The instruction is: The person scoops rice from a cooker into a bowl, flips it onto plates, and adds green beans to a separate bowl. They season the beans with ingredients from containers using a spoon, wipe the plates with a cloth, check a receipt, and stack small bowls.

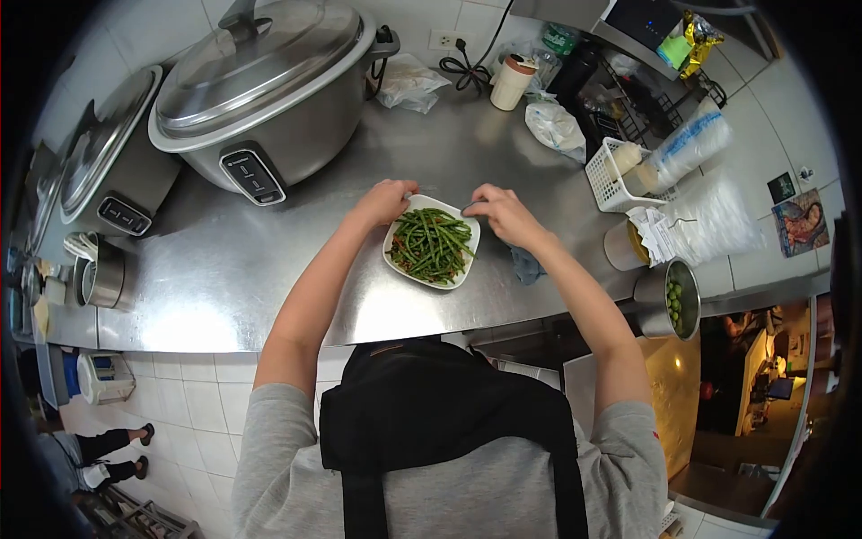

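A white square plate (473,258) heaped with cooked green beans (433,242) and small reddish bits rests on the steel counter. My left hand (384,203) has its curled fingers gripping the plate's far left corner. At the far right corner, my right hand (508,217) is closed in a pinch by the rim. Something small and dark shows at its fingertips, too little to name. A bluish-grey cloth (527,267) lies below my right wrist on the counter.
A large lidded rice cooker (305,148) stands back left, a second cooker (112,193) beside it. At right are a white basket (609,190), plastic bags (714,220) and a metal pot of green fruit (660,301). The steel counter (215,305) ends before my apron.
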`<action>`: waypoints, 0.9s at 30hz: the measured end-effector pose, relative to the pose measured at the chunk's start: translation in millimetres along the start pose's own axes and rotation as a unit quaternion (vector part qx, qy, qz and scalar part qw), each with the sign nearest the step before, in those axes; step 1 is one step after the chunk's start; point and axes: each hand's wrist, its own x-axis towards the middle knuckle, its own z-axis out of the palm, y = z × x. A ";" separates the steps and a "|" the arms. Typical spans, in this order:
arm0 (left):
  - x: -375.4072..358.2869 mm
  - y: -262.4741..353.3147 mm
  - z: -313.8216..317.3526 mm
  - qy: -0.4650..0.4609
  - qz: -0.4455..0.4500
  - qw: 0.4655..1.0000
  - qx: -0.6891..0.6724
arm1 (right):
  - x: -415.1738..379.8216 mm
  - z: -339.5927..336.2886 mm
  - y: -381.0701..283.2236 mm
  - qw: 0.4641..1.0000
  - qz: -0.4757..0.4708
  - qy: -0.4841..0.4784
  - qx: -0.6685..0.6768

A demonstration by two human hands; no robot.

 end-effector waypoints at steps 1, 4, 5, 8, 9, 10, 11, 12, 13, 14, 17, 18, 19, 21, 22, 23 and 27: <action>0.3 2.4 -2.7 -0.015 0.008 1.000 0.008 | 4.2 1.8 -2.5 0.996 -0.047 -0.035 -0.069; 0.0 3.9 -6.8 -0.034 0.020 0.999 0.020 | 6.8 2.7 0.3 0.986 -0.067 -0.094 -0.124; -0.2 4.1 -6.5 -0.037 0.028 0.999 0.022 | 3.1 2.0 0.7 0.985 -0.069 -0.096 -0.123; -4.8 8.0 -6.4 -0.012 0.027 0.999 0.030 | -2.1 -4.9 -3.4 0.980 -0.027 -0.137 -0.142; -4.2 8.8 -5.9 -0.009 0.025 0.999 0.029 | -0.5 -6.3 -1.3 0.985 0.003 -0.151 -0.085; -3.7 10.1 -4.7 0.000 0.036 0.999 0.032 | 0.9 -6.3 0.5 0.985 0.033 -0.165 -0.028; -3.4 11.3 -3.4 0.008 0.047 0.998 0.037 | 6.6 -4.4 2.9 0.985 0.031 -0.167 -0.028; -2.2 12.6 -2.8 0.009 0.045 0.998 0.036 | 17.1 -2.1 5.0 0.992 0.002 -0.122 -0.007; -0.2 14.1 -3.0 -0.003 0.044 0.998 0.044 | 25.5 0.7 6.2 0.997 -0.026 -0.077 0.015; 1.7 15.7 -3.5 -0.016 0.043 0.997 0.054 | 31.2 4.6 5.8 0.997 -0.026 -0.076 0.015; 1.7 17.2 -4.7 -0.015 0.055 0.996 0.069 | 43.1 9.5 3.3 0.986 -0.104 -0.077 -0.103; 1.4 17.4 -4.6 -0.015 0.054 0.996 0.069 | 42.7 6.3 0.3 0.980 -0.109 -0.095 -0.140; 1.2 17.2 -4.7 -0.015 0.054 0.996 0.067 | 42.1 3.0 -3.3 0.971 -0.114 -0.113 -0.175; 1.3 16.2 -4.0 -0.015 0.052 0.997 0.063 | 34.8 -5.7 -6.8 0.965 -0.119 -0.126 -0.195; 1.5 15.7 -3.0 -0.012 0.052 0.997 0.064 | 29.6 -8.4 -6.9 0.959 -0.122 -0.137 -0.216; 2.0 15.6 -2.0 -0.008 0.053 0.996 0.064 | 23.6 -8.5 -5.7 0.959 -0.121 -0.139 -0.216; 6.2 12.4 3.0 0.009 0.081 0.993 0.080 | 17.6 -5.7 -5.3 0.957 -0.134 -0.128 -0.223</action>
